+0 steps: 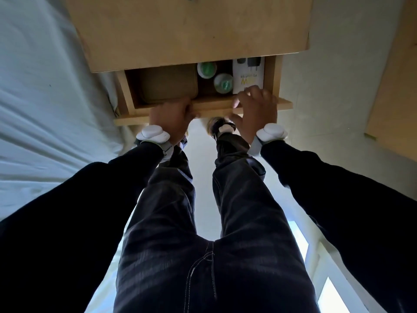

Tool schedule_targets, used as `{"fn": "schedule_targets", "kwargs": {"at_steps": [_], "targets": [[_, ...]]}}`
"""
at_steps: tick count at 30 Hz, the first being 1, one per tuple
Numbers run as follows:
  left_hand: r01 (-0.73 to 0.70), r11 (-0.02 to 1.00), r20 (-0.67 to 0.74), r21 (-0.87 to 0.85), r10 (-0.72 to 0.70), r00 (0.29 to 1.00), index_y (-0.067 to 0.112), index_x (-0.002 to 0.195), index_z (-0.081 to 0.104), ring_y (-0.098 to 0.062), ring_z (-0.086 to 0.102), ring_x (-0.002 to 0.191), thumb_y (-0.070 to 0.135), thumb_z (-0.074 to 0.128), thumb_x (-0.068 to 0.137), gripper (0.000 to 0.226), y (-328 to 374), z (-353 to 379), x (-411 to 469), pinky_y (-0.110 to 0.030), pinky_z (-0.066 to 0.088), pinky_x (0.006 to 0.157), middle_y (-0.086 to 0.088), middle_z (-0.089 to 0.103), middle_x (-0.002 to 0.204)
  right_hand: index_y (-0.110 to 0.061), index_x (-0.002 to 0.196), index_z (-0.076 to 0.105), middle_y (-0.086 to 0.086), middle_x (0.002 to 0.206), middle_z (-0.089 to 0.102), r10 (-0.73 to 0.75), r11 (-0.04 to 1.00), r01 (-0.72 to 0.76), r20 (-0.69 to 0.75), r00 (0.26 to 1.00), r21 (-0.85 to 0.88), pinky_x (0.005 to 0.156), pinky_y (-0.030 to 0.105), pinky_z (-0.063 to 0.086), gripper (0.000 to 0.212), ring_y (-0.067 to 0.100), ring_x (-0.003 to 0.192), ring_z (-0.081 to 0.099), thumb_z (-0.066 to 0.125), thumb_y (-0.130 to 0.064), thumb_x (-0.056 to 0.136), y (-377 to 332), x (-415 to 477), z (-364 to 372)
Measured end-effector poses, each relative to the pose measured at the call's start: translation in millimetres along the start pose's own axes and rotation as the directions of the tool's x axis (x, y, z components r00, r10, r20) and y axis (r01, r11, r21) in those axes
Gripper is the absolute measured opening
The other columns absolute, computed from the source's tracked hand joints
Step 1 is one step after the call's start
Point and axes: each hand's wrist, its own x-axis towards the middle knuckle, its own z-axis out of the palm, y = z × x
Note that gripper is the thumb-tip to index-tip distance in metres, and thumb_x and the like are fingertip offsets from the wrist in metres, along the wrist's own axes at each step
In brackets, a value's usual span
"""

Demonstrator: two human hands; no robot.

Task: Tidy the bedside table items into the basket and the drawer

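The bed point(45, 98) fills your whole left side, its pale sheet running right up against the bedside unit. Your legs in dark trousers point(203, 222) take the middle of the view, standing on the light floor point(327, 98) just in front of the unit, with one shoe point(217, 126) showing below the drawer front. The wooden worktop point(180, 30) spans the upper part of the view, and what shows of its top is bare wood.

Beneath its near edge the drawer point(277, 82) stands pulled partway out towards you. Inside, a flat tan case point(168, 84) with rounded corners lies in the left half, close to the front wall. A white box point(248, 75) printed with black charger plugs lies along the right side. Between case and box sit two small round white containers with green centres, one further back point(207, 69) and one nearer you point(223, 83), the nearer one just beside the box.

Your left hand point(171, 115) grips the drawer's front rail, fingers curled over its top edge, directly in front of the tan case. Your right hand point(256, 111) holds the same rail further right, fingers bent over the edge and a little spread, thumb down on the front face; its fingertips reach the near end of the white box. A white band sits on each wrist, left point(153, 133) and right point(272, 132)
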Motion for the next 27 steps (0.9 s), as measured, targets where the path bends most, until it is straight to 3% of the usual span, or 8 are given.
{"fn": "schedule_targets", "kwargs": {"at_steps": [5, 9, 15, 19, 27], "targets": [[-0.029, 0.998, -0.124, -0.056, 0.022, 0.992, 0.021, 0.108, 0.062, -0.029, 0.058, 0.097, 0.032, 0.055, 0.094, 0.019, 7.5, -9.7, 8.7, -0.036, 0.042, 0.069, -0.003, 0.061, 0.11, -0.026, 0.094, 0.064, -0.001, 0.104, 0.061, 0.107, 0.986, -0.092, -0.105, 0.989, 0.139, 0.079, 0.035, 0.043, 0.013, 0.026, 0.098, 0.056, 0.058, -0.032, 0.084, -18.0, 15.1, 1.4], [-0.114, 0.993, -0.157, 0.021, 0.115, 0.981, 0.016, 0.13, 0.056, -0.033, 0.053, 0.108, 0.024, 0.057, 0.092, 0.039, 5.9, -3.5, 1.3, -0.043, 0.045, 0.084, -0.009, 0.053, 0.129, -0.02, 0.115, 0.059, 0.002, 0.117, 0.058, 0.06, 0.987, -0.029, -0.2, 0.978, 0.156, 0.085, 0.034, 0.046, 0.032, 0.026, 0.102, 0.055, 0.057, -0.026, 0.084, -27.7, 12.2, 4.7], [-0.071, 0.964, -0.088, 0.255, 0.097, 0.991, 0.012, 0.152, 0.026, -0.032, 0.03, 0.139, 0.027, 0.057, 0.086, 0.074, -0.1, 10.4, -9.1, -0.056, 0.023, 0.114, -0.008, 0.024, 0.159, -0.016, 0.151, 0.028, 0.01, 0.151, 0.034, -0.034, 0.999, 0.031, -0.088, 0.996, -0.033, 0.113, 0.042, 0.031, 0.075, 0.034, 0.139, 0.033, 0.057, -0.023, 0.082, -26.7, 6.4, 17.5], [-0.045, 0.956, -0.031, 0.29, 0.056, 0.998, 0.012, 0.155, 0.013, -0.029, 0.014, 0.149, 0.033, 0.059, 0.087, 0.085, 4.9, 10.1, -3.9, -0.056, 0.016, 0.118, -0.008, 0.008, 0.164, -0.016, 0.154, 0.018, 0.01, 0.159, 0.02, -0.001, 1.0, 0.001, 0.001, 1.0, -0.009, 0.118, 0.043, 0.024, 0.085, 0.036, 0.147, 0.019, 0.059, -0.022, 0.079, -30.9, 17.4, 13.7], [-0.044, 0.958, 0.083, 0.283, 0.021, 0.996, 0.013, 0.154, 0.016, -0.032, 0.016, 0.148, 0.037, 0.062, 0.085, 0.086, 8.0, -9.8, 0.4, -0.056, 0.017, 0.117, -0.007, -0.001, 0.165, -0.019, 0.155, 0.012, 0.008, 0.163, 0.006, 0.034, 0.999, -0.036, 0.148, 0.988, 0.01, 0.116, 0.045, 0.026, 0.085, 0.035, 0.147, 0.015, 0.051, -0.023, 0.079, -40.2, 25.8, -3.6]]}}
